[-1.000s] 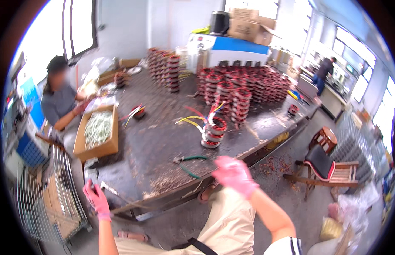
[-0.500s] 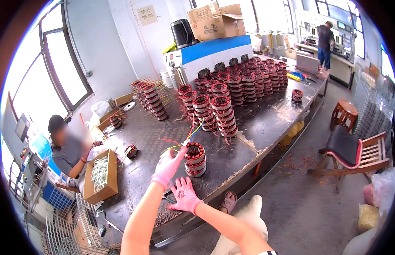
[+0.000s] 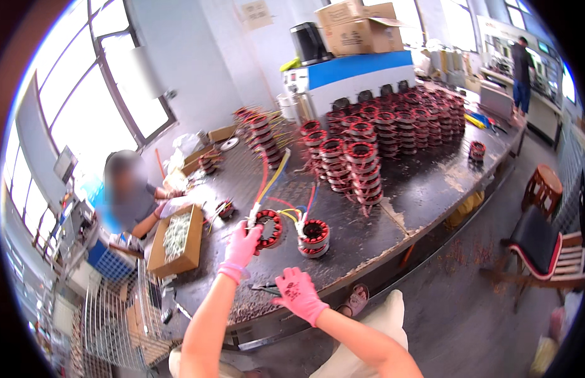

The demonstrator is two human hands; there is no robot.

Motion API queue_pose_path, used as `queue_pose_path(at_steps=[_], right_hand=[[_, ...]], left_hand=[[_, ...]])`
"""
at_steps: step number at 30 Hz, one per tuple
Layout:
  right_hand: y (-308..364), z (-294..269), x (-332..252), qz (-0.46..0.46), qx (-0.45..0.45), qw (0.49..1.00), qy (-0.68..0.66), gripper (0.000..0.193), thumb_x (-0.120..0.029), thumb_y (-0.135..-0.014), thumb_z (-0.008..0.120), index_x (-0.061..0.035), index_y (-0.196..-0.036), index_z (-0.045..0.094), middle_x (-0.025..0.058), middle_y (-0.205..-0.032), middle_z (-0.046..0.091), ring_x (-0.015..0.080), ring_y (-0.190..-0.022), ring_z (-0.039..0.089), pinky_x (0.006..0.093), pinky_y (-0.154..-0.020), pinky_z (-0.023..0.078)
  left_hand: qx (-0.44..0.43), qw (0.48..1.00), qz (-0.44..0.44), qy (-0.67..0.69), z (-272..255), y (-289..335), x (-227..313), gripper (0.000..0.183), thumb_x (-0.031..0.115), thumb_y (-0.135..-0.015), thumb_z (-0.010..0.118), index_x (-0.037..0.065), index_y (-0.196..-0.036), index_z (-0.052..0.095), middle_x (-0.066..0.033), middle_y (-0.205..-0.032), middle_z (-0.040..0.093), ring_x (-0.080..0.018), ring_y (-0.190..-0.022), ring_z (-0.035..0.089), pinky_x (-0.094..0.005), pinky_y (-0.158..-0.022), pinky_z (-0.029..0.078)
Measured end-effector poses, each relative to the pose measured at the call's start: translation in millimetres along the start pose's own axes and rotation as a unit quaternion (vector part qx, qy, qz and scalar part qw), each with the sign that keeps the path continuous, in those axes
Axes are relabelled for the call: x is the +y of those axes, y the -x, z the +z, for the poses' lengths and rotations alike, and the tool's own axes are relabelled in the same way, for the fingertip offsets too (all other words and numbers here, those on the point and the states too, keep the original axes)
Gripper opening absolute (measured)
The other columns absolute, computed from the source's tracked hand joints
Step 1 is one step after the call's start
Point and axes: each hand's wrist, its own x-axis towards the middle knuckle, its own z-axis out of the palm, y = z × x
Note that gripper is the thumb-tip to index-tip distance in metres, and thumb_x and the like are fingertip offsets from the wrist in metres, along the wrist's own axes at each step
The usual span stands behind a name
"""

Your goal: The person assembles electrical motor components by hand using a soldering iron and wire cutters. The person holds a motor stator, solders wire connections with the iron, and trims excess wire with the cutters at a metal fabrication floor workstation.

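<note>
A wire-wound stator, its ring tilted so that the opening faces the wearer, is held above a dark workbench by a worker's pink-gloved left hand, the fingers pinching its near-left rim. Red, yellow and blue leads rise from white sleeving beside the fingertips; the edge grip apparently leaves both leads and coils unobstructed.

The gloved right hand is at the bench's front edge, over the dark handles of a pair of pliers. Its fingers lie close together; whether they grip the tool cannot be told. The pliers' tips point left, the handles toward the worker, seemingly for easy reach.

Just right of the held ring stands a short stator stack, its leads fanned up and left, perhaps to keep its top open. Near the left arm, a cardboard box corrals pale tubing, with a co-worker seated beyond. Farther back, columns of stators stand close-packed, presumably to save room, before a blue-and-white machine.
</note>
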Motion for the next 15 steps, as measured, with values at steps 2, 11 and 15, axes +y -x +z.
queue_pose_path(at_steps=[2, 11, 15], right_hand=[[18.0, -22.0, 5.4, -0.002, 0.001, 1.000, -0.015, 0.036, -0.041, -0.081, 0.072, -0.0119, -0.100, 0.063, 0.0090, -0.101, 0.058, 0.0262, -0.097, 0.057, 0.0394, -0.075, 0.049], [72.5, -17.9, -10.4, 0.290, -0.199, 0.620, -0.702, 0.035, -0.033, -0.097, 0.063, -0.0041, -0.115, 0.057, 0.0059, -0.099, 0.064, 0.0141, -0.086, 0.063, 0.0334, -0.076, 0.056], [81.5, -12.3, -36.5, 0.303, -0.177, 0.505, -0.789, 0.038, -0.032, -0.096, 0.063, -0.0032, -0.120, 0.055, 0.0090, -0.101, 0.065, 0.0181, -0.088, 0.065, 0.0380, -0.080, 0.058]], left_hand=[[0.028, 0.996, -0.015, 0.087, -37.1, 23.1, -28.0, 0.031, 0.024, -0.092, 0.062, 0.004, -0.115, 0.059, -0.0056, -0.084, 0.065, -0.0103, -0.055, 0.060, -0.0247, -0.044, 0.049], [-0.032, 0.943, -0.263, 0.199, -126.9, 117.3, -187.1, 0.048, 0.034, -0.091, 0.068, 0.000, -0.119, 0.051, -0.0134, -0.092, 0.067, -0.0247, -0.064, 0.070, -0.0323, -0.052, 0.058], [-0.063, 0.948, -0.138, -0.279, -164.7, 103.5, -124.4, 0.038, 0.039, -0.091, 0.065, 0.002, -0.099, 0.062, -0.0142, -0.098, 0.068, -0.0272, -0.074, 0.070, -0.0365, -0.064, 0.058]])
